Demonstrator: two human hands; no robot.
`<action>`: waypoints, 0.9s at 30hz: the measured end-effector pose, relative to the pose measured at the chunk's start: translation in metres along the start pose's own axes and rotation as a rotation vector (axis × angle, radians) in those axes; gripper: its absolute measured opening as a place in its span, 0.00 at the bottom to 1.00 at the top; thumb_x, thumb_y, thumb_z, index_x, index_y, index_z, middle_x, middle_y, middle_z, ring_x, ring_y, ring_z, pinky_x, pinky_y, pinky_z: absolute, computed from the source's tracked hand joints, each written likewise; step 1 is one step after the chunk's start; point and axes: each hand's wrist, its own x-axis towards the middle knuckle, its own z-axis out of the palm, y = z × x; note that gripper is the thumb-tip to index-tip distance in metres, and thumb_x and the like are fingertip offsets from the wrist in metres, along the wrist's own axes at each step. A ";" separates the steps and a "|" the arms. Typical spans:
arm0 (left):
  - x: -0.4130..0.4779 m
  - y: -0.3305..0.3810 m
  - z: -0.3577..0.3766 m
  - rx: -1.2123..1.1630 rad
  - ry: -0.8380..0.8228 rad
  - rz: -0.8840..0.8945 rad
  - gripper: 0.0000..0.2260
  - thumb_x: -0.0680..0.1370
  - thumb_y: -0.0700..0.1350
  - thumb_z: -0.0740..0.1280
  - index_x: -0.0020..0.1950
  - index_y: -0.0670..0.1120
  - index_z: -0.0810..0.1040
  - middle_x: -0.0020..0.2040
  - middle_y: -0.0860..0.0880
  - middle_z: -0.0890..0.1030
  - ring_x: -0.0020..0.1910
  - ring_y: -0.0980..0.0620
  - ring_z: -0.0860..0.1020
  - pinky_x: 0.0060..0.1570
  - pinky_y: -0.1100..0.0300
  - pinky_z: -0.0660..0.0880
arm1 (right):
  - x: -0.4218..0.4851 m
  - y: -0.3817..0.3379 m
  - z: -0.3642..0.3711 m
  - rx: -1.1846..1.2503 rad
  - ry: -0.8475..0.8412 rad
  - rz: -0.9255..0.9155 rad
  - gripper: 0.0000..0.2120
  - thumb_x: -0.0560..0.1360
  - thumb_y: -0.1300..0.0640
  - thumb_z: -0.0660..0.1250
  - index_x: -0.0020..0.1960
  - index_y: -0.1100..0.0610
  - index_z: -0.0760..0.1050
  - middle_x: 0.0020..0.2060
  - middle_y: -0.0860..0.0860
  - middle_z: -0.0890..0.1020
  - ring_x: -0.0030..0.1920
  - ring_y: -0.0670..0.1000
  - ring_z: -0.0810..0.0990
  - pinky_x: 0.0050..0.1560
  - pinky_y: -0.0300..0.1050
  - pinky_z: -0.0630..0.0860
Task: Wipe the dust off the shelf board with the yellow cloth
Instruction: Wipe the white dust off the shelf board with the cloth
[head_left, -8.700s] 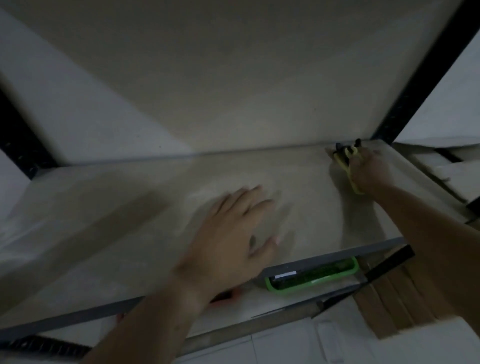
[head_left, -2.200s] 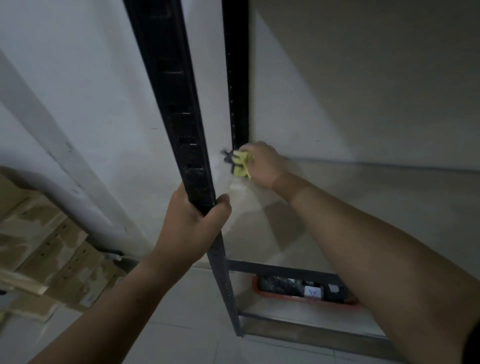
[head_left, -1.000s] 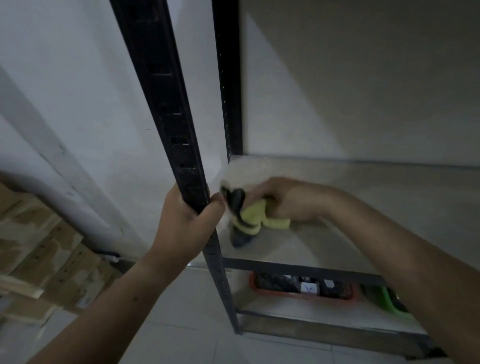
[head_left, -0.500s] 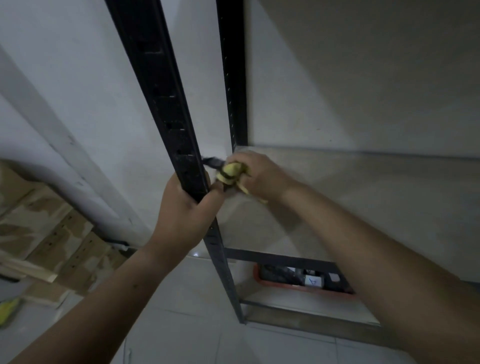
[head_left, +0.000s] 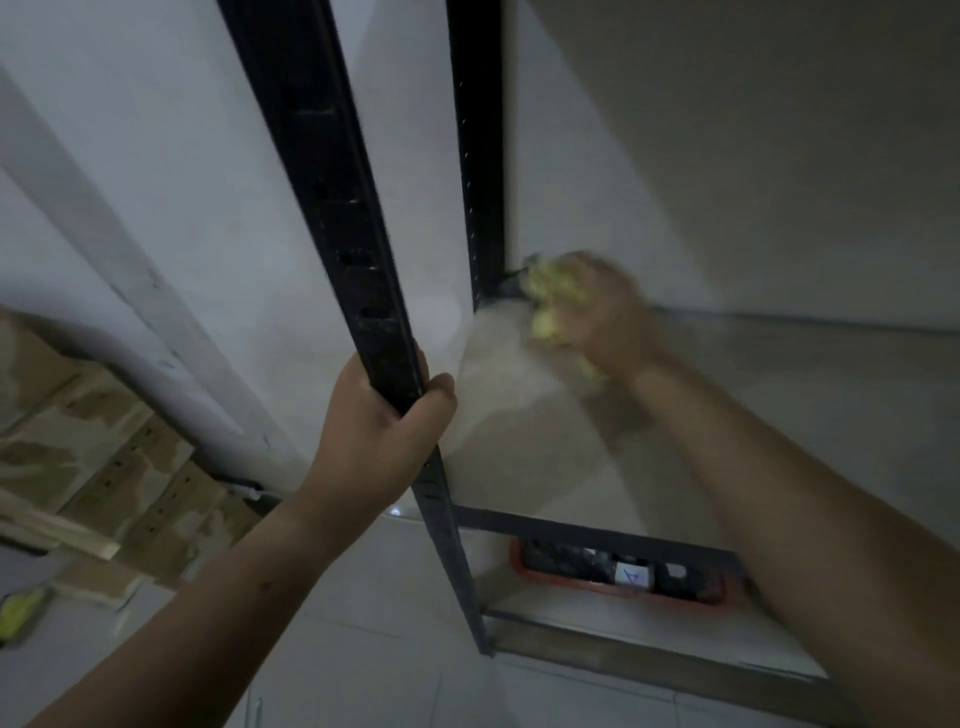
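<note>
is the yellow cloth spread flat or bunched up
Bunched up: the yellow cloth is a blurred crumpled wad gripped in the right hand at the far corner of the pale shelf board.

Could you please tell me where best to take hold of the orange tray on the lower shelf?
Probably its long front rim, reaching in from the front: the orange tray lies lengthwise along that open edge, and the shelf board overhangs it.
</note>
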 end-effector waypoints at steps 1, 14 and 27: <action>0.000 0.000 0.001 -0.001 0.011 -0.008 0.15 0.70 0.49 0.66 0.38 0.45 0.61 0.34 0.38 0.62 0.31 0.48 0.65 0.33 0.46 0.65 | 0.007 0.022 -0.011 -0.134 0.091 0.070 0.21 0.70 0.49 0.62 0.56 0.62 0.78 0.49 0.64 0.80 0.49 0.64 0.79 0.52 0.52 0.75; 0.001 -0.007 0.000 0.018 0.037 0.038 0.14 0.70 0.47 0.66 0.39 0.40 0.62 0.33 0.37 0.64 0.32 0.36 0.66 0.30 0.42 0.66 | 0.017 -0.044 0.080 -0.441 -0.158 0.229 0.13 0.75 0.55 0.62 0.58 0.58 0.76 0.56 0.58 0.77 0.56 0.61 0.76 0.58 0.50 0.72; 0.001 -0.007 0.003 -0.027 0.003 0.040 0.14 0.69 0.47 0.65 0.38 0.43 0.60 0.32 0.42 0.61 0.30 0.45 0.62 0.29 0.47 0.61 | 0.045 0.018 0.062 -0.474 -0.028 0.220 0.15 0.74 0.54 0.63 0.58 0.60 0.76 0.55 0.61 0.76 0.55 0.63 0.75 0.57 0.52 0.69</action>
